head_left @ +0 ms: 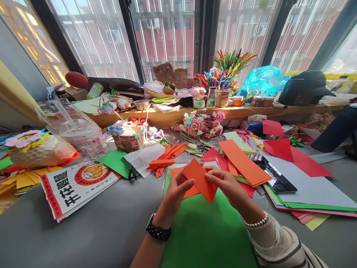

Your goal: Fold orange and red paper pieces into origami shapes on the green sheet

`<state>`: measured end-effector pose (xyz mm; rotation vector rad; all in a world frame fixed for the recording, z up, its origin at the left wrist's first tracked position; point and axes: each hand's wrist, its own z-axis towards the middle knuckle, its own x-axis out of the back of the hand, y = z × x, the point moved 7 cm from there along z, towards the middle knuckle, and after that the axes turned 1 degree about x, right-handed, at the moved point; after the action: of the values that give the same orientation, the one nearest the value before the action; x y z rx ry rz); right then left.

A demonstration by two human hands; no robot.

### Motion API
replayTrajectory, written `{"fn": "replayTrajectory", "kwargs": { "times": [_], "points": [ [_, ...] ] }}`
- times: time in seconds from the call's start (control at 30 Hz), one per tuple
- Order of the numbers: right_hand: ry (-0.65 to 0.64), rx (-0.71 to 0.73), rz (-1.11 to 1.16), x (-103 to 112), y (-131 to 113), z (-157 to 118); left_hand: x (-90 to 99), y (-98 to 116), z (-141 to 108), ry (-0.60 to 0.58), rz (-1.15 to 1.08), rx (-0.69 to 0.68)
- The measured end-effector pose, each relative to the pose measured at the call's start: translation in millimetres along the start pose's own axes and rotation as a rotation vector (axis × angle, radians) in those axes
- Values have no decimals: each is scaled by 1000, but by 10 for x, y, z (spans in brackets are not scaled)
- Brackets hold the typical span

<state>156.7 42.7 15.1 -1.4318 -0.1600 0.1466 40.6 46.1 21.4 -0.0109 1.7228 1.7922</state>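
Observation:
An orange sheet of paper [200, 179] is held up between both hands, tilted so that it looks like a diamond. My left hand [177, 187] pinches its left edge between thumb and fingers. On its right edge, the thumb and fingers of my right hand [223, 182] are closed. Below the held sheet, more orange paper [191, 192] lies on a green sheet [209, 234]. Folded orange paper strips [167, 158] are piled just beyond my left hand. A stack of orange rectangles [244, 162] rests beyond my right hand.
A printed paper bag [80, 186] lies on the grey table at left. To the right, a black phone [275, 175] rests on white sheets [315, 191]. A basket of flowers [202, 124] and a decorated box [129, 139] stand behind. Pipe cleaners [232, 63] crowd the windowsill.

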Motion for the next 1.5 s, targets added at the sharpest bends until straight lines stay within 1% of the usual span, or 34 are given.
{"fn": "replayTrajectory", "kwargs": {
  "times": [0.07,0.13,0.2,0.23,0.3,0.37,0.4,0.47,0.53,0.63,0.77,1.1,1.3,1.5],
  "points": [
    [-48,-14,49,-45,8,-6,-32,2,-4,8,-4,4],
    [-87,-23,56,-83,14,-11,-23,-7,0,31,-13,2],
    [-89,-18,10,-92,14,-11,-9,-35,13,17,2,16],
    [-65,-4,-31,-77,8,-10,8,-47,21,14,22,18],
    [25,47,-144,-22,-26,-10,69,-64,37,52,80,15],
    [100,119,-277,8,-85,-23,139,-73,45,137,140,11],
    [111,161,-339,-1,-120,-33,164,-75,44,182,166,12],
    [87,256,-445,-60,-193,-56,175,-83,40,240,216,25],
    [66,340,-513,-111,-257,-81,164,-85,37,267,259,35],
    [99,401,-561,-109,-320,-102,172,-88,36,295,298,45],
    [125,394,-562,-74,-337,-100,215,-96,46,318,306,38],
    [24,320,-427,-128,-222,-68,188,-120,65,282,276,26],
    [19,277,-396,-109,-222,-55,168,-89,50,286,283,22],
    [13,265,-409,-89,-212,-48,158,-106,46,265,260,47]
  ]
}}
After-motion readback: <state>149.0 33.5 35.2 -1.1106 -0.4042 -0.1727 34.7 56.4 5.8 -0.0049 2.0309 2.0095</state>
